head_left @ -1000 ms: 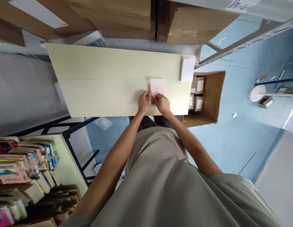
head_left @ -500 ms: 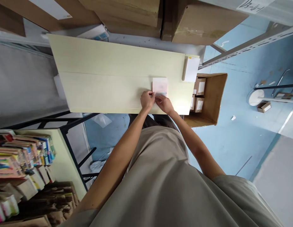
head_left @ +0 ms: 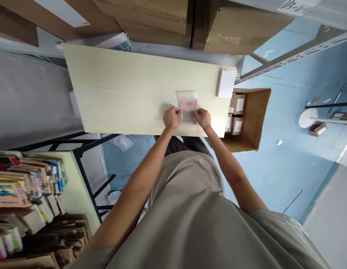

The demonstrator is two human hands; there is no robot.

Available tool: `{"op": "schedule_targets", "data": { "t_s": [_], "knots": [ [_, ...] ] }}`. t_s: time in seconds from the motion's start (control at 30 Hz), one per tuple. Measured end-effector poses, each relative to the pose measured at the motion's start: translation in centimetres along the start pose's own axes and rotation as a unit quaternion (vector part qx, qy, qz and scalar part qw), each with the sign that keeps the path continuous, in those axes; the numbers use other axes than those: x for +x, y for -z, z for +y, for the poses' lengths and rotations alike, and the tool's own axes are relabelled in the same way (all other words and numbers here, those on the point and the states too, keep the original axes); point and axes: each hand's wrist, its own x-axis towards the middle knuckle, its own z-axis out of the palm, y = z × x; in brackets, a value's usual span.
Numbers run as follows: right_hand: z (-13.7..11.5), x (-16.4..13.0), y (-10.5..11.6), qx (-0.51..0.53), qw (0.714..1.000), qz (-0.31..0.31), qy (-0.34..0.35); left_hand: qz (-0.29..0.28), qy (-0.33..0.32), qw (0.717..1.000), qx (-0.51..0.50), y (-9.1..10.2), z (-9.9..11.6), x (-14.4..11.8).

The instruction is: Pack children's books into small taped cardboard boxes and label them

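Note:
A small flat packet in a clear plastic sleeve (head_left: 187,108) lies on the pale yellow table (head_left: 128,93), near its front edge. My left hand (head_left: 171,118) pinches the packet's left edge. My right hand (head_left: 203,118) grips its right edge. The packet looks pinkish with a darker patch between my hands. My hands cover the sleeve's lower corners.
A stack of white sheets (head_left: 226,83) sits at the table's right end. An open cardboard box (head_left: 252,116) with small boxes stands on the blue floor to the right. Big cartons (head_left: 168,18) fill the shelf behind. Colourful books (head_left: 24,186) lie on a lower table at left.
My right hand has moved from the packet's near edge out to its right side, so both hands now hold opposite edges. The packet has come nearer the table's front edge, inside the clear sleeve.

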Motion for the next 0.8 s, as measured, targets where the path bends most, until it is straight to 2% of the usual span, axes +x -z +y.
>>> {"op": "schedule_targets", "data": {
  "t_s": [0.1, 0.23, 0.37, 0.47, 0.57, 0.63, 0.73, 0.8],
  "knots": [
    [-0.5, -0.3, 0.5, -0.003, 1.0, 0.001, 0.006, 0.026, -0.053, 0.998, 0.004, -0.6, 0.7, -1.9],
    [-1.0, -0.7, 1.1, -0.005, 1.0, -0.008, 0.023, -0.008, -0.138, 0.99, 0.018, -3.0, 1.6, -5.5],
    [-1.7, -1.4, 2.3, -0.021, 0.997, -0.053, 0.052, -0.022, -0.153, 0.987, 0.033, -4.8, 1.4, -7.1],
    [-2.7, -2.0, 4.1, -0.127, 0.983, -0.067, 0.116, -0.024, -0.157, 0.987, 0.019, -4.6, 0.7, -6.9],
    [-4.5, -1.8, 5.2, -0.238, 0.933, -0.071, 0.26, -0.024, -0.167, 0.986, -0.007, -3.9, -0.2, -6.6],
    [-6.0, -0.6, 4.8, -0.268, 0.889, -0.138, 0.344, -0.023, -0.176, 0.984, -0.031, -3.4, -0.9, -6.5],
    [-8.1, 2.8, 3.0, -0.295, 0.83, -0.254, 0.399, -0.019, -0.173, 0.982, -0.066, -3.0, -1.7, -6.6],
    [-9.2, 5.4, 1.9, -0.306, 0.813, -0.293, 0.4, -0.02, -0.16, 0.983, -0.09, -2.9, -2.1, -6.8]
  ]
}}
